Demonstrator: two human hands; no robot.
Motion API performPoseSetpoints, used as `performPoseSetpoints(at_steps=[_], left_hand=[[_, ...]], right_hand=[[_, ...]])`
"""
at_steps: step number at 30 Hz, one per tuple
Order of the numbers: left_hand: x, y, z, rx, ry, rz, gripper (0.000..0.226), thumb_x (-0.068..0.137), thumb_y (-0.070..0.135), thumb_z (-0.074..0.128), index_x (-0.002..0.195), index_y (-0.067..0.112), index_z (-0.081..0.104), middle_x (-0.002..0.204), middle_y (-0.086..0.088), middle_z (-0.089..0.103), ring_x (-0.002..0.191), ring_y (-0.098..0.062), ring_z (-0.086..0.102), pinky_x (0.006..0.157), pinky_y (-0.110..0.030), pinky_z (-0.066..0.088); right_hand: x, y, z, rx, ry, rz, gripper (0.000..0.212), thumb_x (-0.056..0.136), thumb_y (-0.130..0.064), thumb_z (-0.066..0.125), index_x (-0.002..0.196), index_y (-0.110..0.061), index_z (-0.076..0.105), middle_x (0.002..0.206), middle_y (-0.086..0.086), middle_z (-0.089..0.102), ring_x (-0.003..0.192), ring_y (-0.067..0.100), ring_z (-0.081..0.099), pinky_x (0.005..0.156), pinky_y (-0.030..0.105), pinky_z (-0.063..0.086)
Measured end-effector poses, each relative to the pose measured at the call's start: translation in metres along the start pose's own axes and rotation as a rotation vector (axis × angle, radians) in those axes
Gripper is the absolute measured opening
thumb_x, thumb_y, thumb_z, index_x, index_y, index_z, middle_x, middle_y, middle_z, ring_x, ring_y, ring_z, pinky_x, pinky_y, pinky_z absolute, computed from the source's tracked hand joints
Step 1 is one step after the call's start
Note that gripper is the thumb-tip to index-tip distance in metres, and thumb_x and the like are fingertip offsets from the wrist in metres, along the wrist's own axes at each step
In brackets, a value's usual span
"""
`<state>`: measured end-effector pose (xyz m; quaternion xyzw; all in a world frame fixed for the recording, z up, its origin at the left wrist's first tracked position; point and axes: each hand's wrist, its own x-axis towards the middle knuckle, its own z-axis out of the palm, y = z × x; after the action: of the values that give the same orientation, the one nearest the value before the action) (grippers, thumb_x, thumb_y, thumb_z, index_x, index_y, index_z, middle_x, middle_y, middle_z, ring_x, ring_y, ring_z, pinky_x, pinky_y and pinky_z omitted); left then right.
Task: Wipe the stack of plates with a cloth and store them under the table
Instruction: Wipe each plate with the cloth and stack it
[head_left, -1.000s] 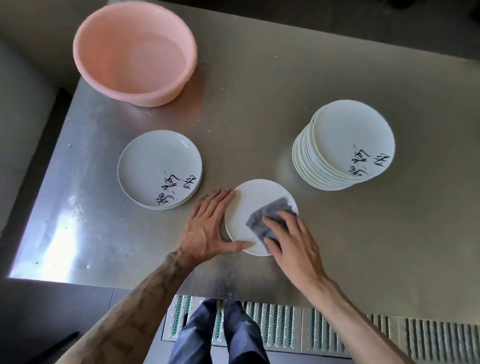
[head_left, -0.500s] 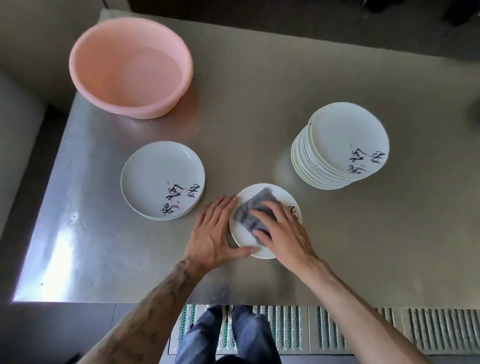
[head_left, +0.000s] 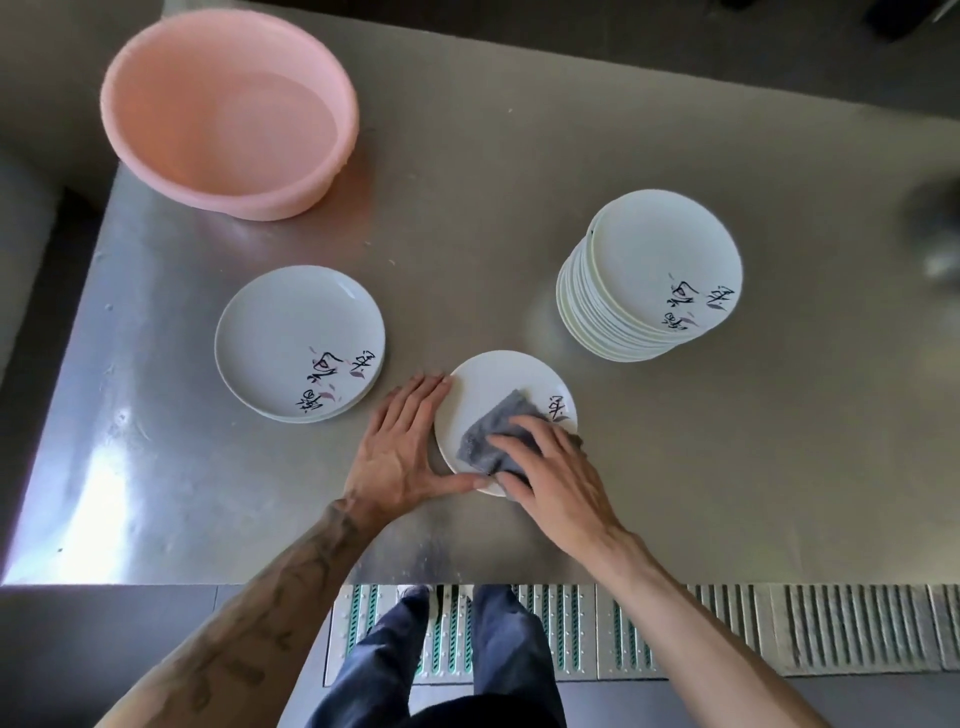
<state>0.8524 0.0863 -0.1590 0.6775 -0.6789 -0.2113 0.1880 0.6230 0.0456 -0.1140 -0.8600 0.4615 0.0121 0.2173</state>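
Right grip (head_left: 556, 478) presses cloth (head_left: 485, 441) — (left grip (head_left: 400, 447) touches plate (head_left: 498, 384))

Left hand (head_left: 399, 457) flat, right hand (head_left: 556, 480) — fingers (head_left: 511, 446) spread, pressing down

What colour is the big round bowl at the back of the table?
The bowl is pale pink, plain with no pattern; the head view shows it.

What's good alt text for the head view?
A right hand presses a grey cloth onto a plate, steadied by the left hand, on a steel table. A short plate pile lies left, a tall stack right, a pink basin behind.
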Motion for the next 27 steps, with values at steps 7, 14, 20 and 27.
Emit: performPoseSetpoints(at_steps=[7,14,20,27], left_hand=[[0.000,0.001,0.000,0.015,-0.020,-0.007,0.130,0.064,0.099,0.055,0.159,0.013,0.033,0.165,0.000,0.034,0.156,-0.016,0.022,0.129,-0.041,0.015],[0.000,-0.001,0.001,-0.003,-0.011,-0.015,0.128,0.064,0.095,0.061,0.159,0.014,0.033,0.165,0.001,0.034,0.156,-0.015,0.022,0.128,-0.039,0.015],[0.001,0.000,0.002,-0.013,0.020,-0.017,0.126,0.063,0.093,0.065,0.156,0.012,0.038,0.161,0.000,0.040,0.155,-0.015,0.025,0.128,-0.037,0.016],[0.002,0.000,0.003,-0.012,0.053,-0.009,0.125,0.064,0.093,0.065,0.154,0.010,0.040,0.162,-0.002,0.039,0.153,-0.018,0.031,0.126,-0.040,0.022]], right_hand=[[-0.003,-0.007,0.009,0.025,0.049,-0.008,0.039,0.093,-0.030,0.062,0.132,-0.033,0.061,0.139,-0.008,0.049,0.121,0.018,0.048,0.103,0.033,0.046],[0.011,0.019,-0.009,-0.083,0.054,0.095,0.051,0.091,-0.036,0.066,0.140,-0.029,0.055,0.144,0.000,0.046,0.126,0.023,0.046,0.105,0.039,0.046],[0.062,-0.003,-0.006,-0.005,-0.011,-0.090,0.054,0.091,-0.032,0.070,0.143,-0.028,0.056,0.149,0.000,0.045,0.127,0.025,0.045,0.107,0.040,0.042],[0.057,0.014,-0.019,-0.056,0.020,0.014,0.052,0.092,-0.040,0.067,0.141,-0.031,0.055,0.149,-0.003,0.044,0.132,0.023,0.045,0.105,0.039,0.044]])
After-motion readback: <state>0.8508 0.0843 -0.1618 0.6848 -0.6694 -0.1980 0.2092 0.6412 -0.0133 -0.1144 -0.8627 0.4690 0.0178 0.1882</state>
